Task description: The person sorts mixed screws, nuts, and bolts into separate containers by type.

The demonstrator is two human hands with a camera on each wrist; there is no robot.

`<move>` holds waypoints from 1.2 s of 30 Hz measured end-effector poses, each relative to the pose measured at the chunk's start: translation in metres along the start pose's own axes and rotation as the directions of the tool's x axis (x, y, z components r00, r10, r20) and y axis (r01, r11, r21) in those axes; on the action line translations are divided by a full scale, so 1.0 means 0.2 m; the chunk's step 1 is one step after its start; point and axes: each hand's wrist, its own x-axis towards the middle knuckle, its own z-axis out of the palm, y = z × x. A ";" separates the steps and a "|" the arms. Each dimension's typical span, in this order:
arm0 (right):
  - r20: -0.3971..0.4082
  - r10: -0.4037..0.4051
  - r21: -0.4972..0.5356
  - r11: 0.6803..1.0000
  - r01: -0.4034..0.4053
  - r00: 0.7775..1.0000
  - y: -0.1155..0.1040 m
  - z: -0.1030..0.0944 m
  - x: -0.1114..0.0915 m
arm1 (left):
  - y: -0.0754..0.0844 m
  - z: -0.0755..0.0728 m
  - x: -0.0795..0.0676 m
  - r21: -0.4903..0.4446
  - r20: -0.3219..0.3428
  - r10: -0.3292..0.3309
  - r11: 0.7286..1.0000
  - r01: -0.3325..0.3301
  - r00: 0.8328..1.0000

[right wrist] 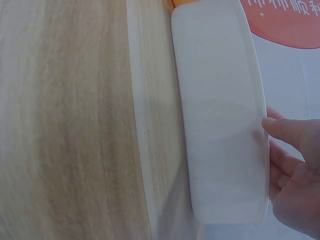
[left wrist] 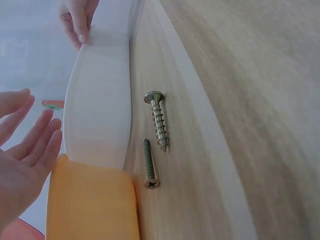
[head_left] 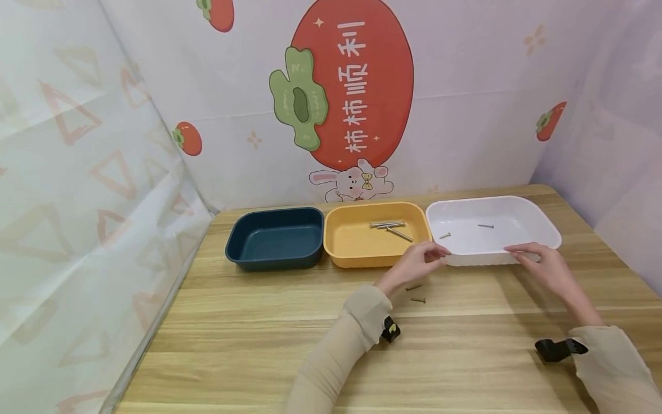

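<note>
My right hand [head_left: 543, 265] pinches the front rim of a white bin [head_left: 486, 259], the thumb outside and the fingers over the inner side. Near that bin's front left corner is my left hand [head_left: 416, 261], fingers spread and relaxed with nothing between them. Inside the white bin lie two small screws, one at the left [head_left: 445, 235] and one nearer the middle [head_left: 485, 226]. Two more screws rest on the table by my left wrist: a round-headed screw [left wrist: 158, 120] and a cross-slot countersunk screw [left wrist: 150, 165].
A yellow bin [head_left: 336, 253] with several long metal screws or nails [head_left: 399, 234] stands left of the white one. Beyond it is a dark blue bin [head_left: 274, 264]. All three line the back of the wooden table [head_left: 248, 345], before a printed cloth [head_left: 465, 115].
</note>
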 end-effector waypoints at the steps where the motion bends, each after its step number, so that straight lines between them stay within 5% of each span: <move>1: -0.001 0.001 0.001 1.000 -0.001 1.000 0.00 0.00 0.00 | 0.00 0.00 -0.01 0.002 0.014 -0.003 1.000 0.003 1.000; 17: 0.002 0.013 -0.014 1.000 -0.013 1.000 0.00 0.00 0.00 | -0.09 -0.06 -0.10 0.041 0.222 -0.066 0.997 0.058 0.973; 27: 0.002 0.007 -0.012 1.000 -0.007 1.000 -0.01 0.00 0.00 | -0.14 -0.10 -0.13 0.138 0.279 -0.070 0.990 0.032 0.958; 36: 0.004 0.007 -0.006 1.000 -0.007 1.000 0.00 0.00 0.00 | -0.16 -0.11 -0.15 0.200 0.310 -0.145 0.976 0.085 0.940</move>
